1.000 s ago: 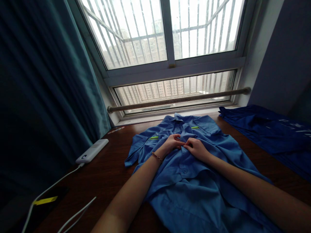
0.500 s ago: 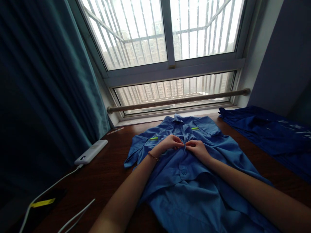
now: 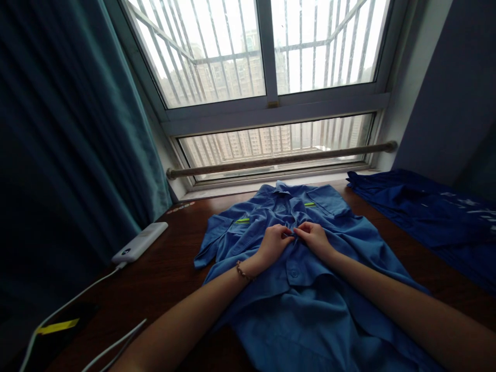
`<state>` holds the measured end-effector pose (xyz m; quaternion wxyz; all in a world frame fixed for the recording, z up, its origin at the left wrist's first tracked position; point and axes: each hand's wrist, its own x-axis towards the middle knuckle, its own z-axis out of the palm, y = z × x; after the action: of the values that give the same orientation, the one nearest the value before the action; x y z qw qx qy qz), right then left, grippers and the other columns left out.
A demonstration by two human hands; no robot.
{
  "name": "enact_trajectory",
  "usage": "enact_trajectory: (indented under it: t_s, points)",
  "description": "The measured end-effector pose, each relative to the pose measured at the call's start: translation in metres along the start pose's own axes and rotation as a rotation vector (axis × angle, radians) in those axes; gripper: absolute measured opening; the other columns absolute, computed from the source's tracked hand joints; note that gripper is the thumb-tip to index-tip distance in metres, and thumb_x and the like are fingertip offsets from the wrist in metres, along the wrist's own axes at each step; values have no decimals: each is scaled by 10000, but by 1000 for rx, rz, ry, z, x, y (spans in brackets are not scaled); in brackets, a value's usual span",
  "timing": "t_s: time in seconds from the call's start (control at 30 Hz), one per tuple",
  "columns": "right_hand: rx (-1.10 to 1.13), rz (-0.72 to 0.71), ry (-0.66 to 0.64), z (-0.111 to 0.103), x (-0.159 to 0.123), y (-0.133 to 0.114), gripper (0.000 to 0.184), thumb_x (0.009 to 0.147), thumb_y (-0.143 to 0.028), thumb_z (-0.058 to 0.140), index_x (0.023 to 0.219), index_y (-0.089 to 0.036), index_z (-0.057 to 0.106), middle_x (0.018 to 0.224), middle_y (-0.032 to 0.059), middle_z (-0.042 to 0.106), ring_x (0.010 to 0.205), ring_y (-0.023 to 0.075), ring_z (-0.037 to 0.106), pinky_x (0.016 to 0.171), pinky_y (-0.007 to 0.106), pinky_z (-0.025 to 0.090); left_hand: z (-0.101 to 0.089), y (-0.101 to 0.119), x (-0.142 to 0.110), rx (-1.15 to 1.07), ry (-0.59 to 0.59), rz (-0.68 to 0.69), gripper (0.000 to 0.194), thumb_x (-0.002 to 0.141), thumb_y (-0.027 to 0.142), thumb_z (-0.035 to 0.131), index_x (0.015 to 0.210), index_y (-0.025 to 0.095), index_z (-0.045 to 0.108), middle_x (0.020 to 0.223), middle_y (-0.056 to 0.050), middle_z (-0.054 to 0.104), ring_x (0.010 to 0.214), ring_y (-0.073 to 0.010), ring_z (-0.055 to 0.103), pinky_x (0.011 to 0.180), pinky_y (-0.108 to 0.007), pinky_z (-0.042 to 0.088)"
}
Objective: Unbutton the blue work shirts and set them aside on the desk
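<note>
A blue short-sleeved shirt (image 3: 329, 310) lies spread on the dark wooden table, collar toward the window, with yellow-green strips on its chest. My left hand (image 3: 274, 242), a bracelet on its wrist, pinches the shirt's front opening from the left. From the right, my right hand (image 3: 313, 237) pinches the same front edge, its fingertips almost touching the left ones. Whatever small part is between the fingertips is hidden. Below the hands a button (image 3: 294, 274) shows on the shirt front.
A white power bank (image 3: 140, 242) with a white cable (image 3: 77, 305) lies on the table (image 3: 170, 289) at left. Beside the blue curtain (image 3: 127, 129) is a barred window. At right lies a darker blue garment (image 3: 418, 212). A yellow strip (image 3: 58, 327) is at lower left.
My left hand has turned and dropped slightly, its wrist lower and its fingers more curled. My right hand stays nearly in place at the shirt front. The view has shifted slightly.
</note>
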<state>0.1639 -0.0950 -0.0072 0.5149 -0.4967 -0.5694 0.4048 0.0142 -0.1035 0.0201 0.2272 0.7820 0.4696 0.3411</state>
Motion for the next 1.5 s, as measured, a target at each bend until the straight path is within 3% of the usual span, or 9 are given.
enact_trajectory:
  t_s: [0.13, 0.37, 0.5, 0.67, 0.77, 0.9, 1.03, 1.17, 1.5]
  points:
    - [219, 74, 21, -1, 1, -6, 292, 596, -435, 644, 639, -157, 567, 562, -5, 580, 515, 128, 537, 501, 247, 421, -10, -19, -8, -125, 28, -97, 159, 693, 175, 560, 813, 165, 664, 735, -36, 639, 670, -150, 555, 662, -248, 415]
    - [424, 61, 196, -14, 9, -17, 283, 610, -406, 652, 625, -156, 519, 444, -61, 493, 363, 56, 402, 372, 192, 299, -31, -9, -13, 314, 263, 55, 336, 691, 4, 425, 872, 187, 642, 996, -65, 576, 947, -202, 476, 863, -337, 338]
    - [503, 78, 202, -12, 6, -26, 276, 604, -370, 671, 674, -158, 509, 509, -43, 539, 432, 81, 510, 390, 179, 371, -25, 13, -26, 51, 46, 217, 239, 780, 128, 440, 950, 183, 599, 932, -47, 586, 830, -151, 508, 735, -251, 391]
    - [521, 10, 95, -6, -3, -41, 248, 672, -367, 619, 780, -163, 527, 757, 23, 611, 635, 142, 620, 582, 259, 504, -17, 14, -25, -236, -212, 60, 257, 695, 352, 598, 575, 131, 541, 516, 37, 416, 503, -70, 353, 469, -198, 269]
    - [333, -158, 63, -3, -13, -52, 235, 744, -331, 553, 922, -179, 534, 946, 60, 597, 749, 160, 620, 685, 302, 506, -23, 7, -17, -432, -202, -129, 291, 660, 376, 623, 549, 120, 539, 496, 39, 416, 481, -58, 345, 461, -196, 253]
    - [-214, -544, -128, 3, -30, -58, 125, 812, -234, 469, 865, -196, 576, 842, 41, 593, 762, 149, 582, 709, 283, 474, -31, -1, -11, -676, -213, -343, 266, 606, 359, 670, 623, 105, 592, 520, 19, 495, 477, -64, 416, 467, -195, 288]
    - [-551, -798, -307, 9, -41, -47, 166, 841, -190, 408, 886, -180, 568, 857, 55, 562, 763, 140, 542, 677, 258, 455, -34, -12, -9, -800, -405, -479, 239, 547, 265, 715, 562, 93, 550, 465, 39, 458, 409, -32, 380, 417, -176, 254]
    - [-641, -872, -348, 7, -41, -39, 155, 834, -191, 420, 912, -169, 552, 853, 62, 552, 769, 145, 526, 676, 266, 447, -37, -20, -7, -891, -545, -545, 234, 553, 228, 720, 612, 90, 541, 502, 34, 475, 427, -35, 435, 430, -165, 291]
    - [-767, -1033, -361, 4, -42, -42, 152, 828, -183, 427, 865, -163, 573, 861, 72, 554, 802, 159, 507, 690, 282, 443, -29, -19, -10, -938, -425, -491, 260, 572, 252, 720, 606, 92, 517, 508, 41, 459, 424, -27, 418, 430, -172, 274]
